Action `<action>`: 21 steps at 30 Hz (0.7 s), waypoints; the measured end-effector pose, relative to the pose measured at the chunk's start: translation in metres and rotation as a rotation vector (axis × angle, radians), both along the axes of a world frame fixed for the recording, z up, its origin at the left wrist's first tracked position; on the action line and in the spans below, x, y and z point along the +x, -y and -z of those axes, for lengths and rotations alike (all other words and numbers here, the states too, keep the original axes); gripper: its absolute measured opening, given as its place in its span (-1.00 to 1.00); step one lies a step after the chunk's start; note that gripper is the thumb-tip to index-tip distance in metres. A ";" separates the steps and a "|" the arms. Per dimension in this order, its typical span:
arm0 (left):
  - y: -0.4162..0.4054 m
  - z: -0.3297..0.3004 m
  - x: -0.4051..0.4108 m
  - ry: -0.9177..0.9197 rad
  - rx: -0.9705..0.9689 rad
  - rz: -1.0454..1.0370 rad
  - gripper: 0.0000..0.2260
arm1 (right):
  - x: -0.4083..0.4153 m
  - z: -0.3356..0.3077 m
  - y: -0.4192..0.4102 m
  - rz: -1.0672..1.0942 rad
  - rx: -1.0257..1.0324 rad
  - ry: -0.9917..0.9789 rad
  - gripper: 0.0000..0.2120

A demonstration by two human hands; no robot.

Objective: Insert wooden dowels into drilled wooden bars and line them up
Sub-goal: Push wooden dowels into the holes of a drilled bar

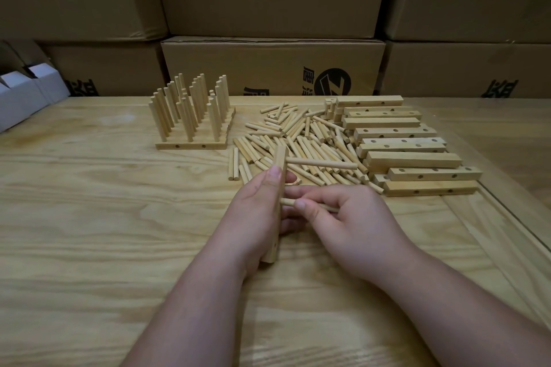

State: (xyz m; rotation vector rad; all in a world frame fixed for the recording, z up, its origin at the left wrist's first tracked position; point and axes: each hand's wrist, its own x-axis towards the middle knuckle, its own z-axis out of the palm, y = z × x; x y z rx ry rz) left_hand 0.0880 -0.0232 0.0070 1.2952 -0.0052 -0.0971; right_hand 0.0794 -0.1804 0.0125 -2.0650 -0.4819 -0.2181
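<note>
My left hand grips a drilled wooden bar held on end, pointing away from me over the table. One dowel sticks out of the bar's upper part to the right. My right hand pinches a second dowel whose left tip meets the bar lower down. A loose heap of dowels lies just beyond my hands. Finished bars with upright dowels stand in rows at the back left. Several bare drilled bars are stacked at the right.
The wooden table runs to a raised edge strip on the right. Stacked cardboard boxes wall off the back. White boxes sit at the far left edge.
</note>
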 end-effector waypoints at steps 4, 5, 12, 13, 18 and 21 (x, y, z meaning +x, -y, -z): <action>0.000 0.000 0.000 0.001 -0.028 0.010 -0.67 | -0.001 -0.002 -0.001 -0.012 0.022 -0.024 -0.83; 0.000 0.000 0.000 0.004 -0.023 0.012 -0.67 | -0.001 -0.003 -0.001 -0.009 0.011 -0.021 -0.83; 0.003 0.000 0.000 0.051 0.065 0.004 -0.67 | -0.008 -0.005 -0.007 0.060 -0.047 0.034 -0.83; 0.003 0.000 -0.001 0.055 0.074 0.004 -0.67 | -0.009 -0.006 -0.007 0.066 -0.056 0.038 -0.83; 0.000 -0.001 0.000 0.013 0.029 0.008 -0.64 | -0.007 -0.007 -0.004 0.035 -0.010 -0.012 -0.83; -0.001 0.001 0.000 0.009 0.041 -0.016 -0.57 | -0.007 -0.008 -0.006 0.006 0.056 -0.068 -0.84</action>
